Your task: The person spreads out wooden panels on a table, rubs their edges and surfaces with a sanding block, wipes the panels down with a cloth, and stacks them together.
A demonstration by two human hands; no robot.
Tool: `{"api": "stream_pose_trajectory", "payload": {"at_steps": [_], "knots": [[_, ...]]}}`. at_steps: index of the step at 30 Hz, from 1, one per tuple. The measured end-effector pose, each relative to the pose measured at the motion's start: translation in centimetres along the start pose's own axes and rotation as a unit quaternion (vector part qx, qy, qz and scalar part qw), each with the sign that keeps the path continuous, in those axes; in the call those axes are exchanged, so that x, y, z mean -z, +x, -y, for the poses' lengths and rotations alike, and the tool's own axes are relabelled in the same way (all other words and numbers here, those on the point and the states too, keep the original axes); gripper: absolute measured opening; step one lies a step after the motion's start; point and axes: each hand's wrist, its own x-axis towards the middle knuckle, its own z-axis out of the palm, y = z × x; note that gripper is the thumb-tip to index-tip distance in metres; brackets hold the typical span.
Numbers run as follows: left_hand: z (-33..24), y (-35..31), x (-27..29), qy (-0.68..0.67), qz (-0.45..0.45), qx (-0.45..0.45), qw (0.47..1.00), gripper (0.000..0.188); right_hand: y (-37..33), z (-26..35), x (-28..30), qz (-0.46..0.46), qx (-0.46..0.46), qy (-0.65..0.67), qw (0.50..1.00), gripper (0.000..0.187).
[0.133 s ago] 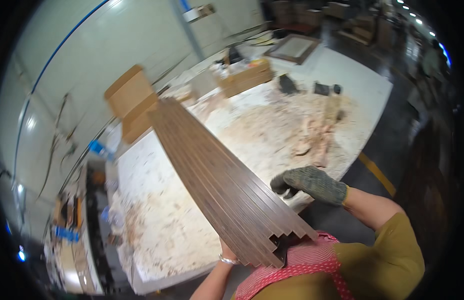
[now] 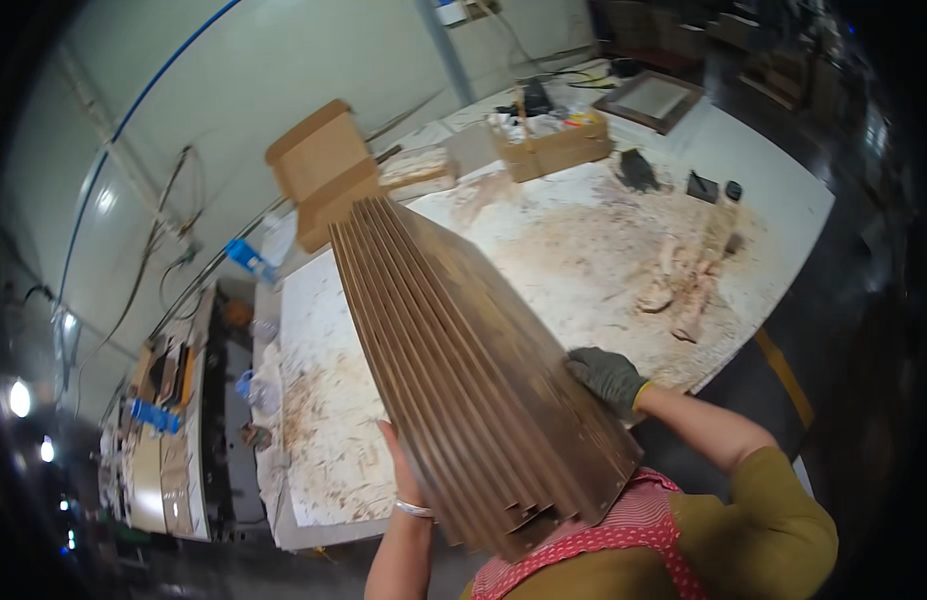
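A thick stack of long brown wooden planks (image 2: 453,350) runs from my body out over the white worktable (image 2: 323,440), its far end close to an opened cardboard box (image 2: 328,185). Pressed against the stack's left side is my bare left hand (image 2: 403,470), with a silver bangle at the wrist; its fingers partly disappear behind the planks. My right hand (image 2: 605,378), in a grey-green knitted glove, holds the stack's right side, fingers bent against it. At the near end the plank ends are uneven, close to my red patterned apron (image 2: 563,545).
Shavings and a pinkish scrap pile (image 2: 683,285) litter the table's right half. Farther back are a filled cardboard carton (image 2: 558,150), a framed panel (image 2: 651,100) and small black items. A blue bottle (image 2: 249,258) lies at the left edge, beside a cluttered side bench (image 2: 168,440).
The plank stack has tilted, showing more of its broad right side. My right hand has come from just beside the planks onto that side. The whole view has shifted.
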Motion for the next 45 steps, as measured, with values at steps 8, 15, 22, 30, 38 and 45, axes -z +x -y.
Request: {"api": "stream_pose_trajectory", "payload": {"at_steps": [8, 15, 22, 30, 38, 45], "knots": [[-3.2, -4.1, 14.6, 0.018, -0.074, -0.130, 0.989, 0.059, 4.4, 4.5, -0.7, -0.051, -0.052, -0.021, 0.997, 0.052], [-8.3, -3.9, 16.5, 0.158, -0.110, -0.023, 0.981, 0.048, 5.8, 2.8, 0.1, 0.022, -0.038, 0.055, 0.998, 0.066], [-6.7, -2.9, 16.4, 0.519, -0.205, -0.195, 0.806, 0.063, 5.5, 2.0, 1.0, 0.022, -0.041, 0.071, 0.996, 0.069], [-9.0, 1.4, 10.2, 0.734, -0.100, -0.389, 0.547, 0.058, 5.4, 1.9, 1.2, 0.034, -0.037, 0.076, 0.996, 0.067], [-6.5, 11.4, -0.3, 0.806, 0.175, -0.356, 0.440, 0.039, 6.2, 0.9, 0.5, -0.032, -0.043, 0.174, 0.983, 0.082], [-6.2, 11.5, 0.7, 0.780, 0.176, -0.364, 0.478, 0.040, 8.9, 1.9, 2.3, 0.086, -0.208, 0.613, 0.758, 0.081]]}}
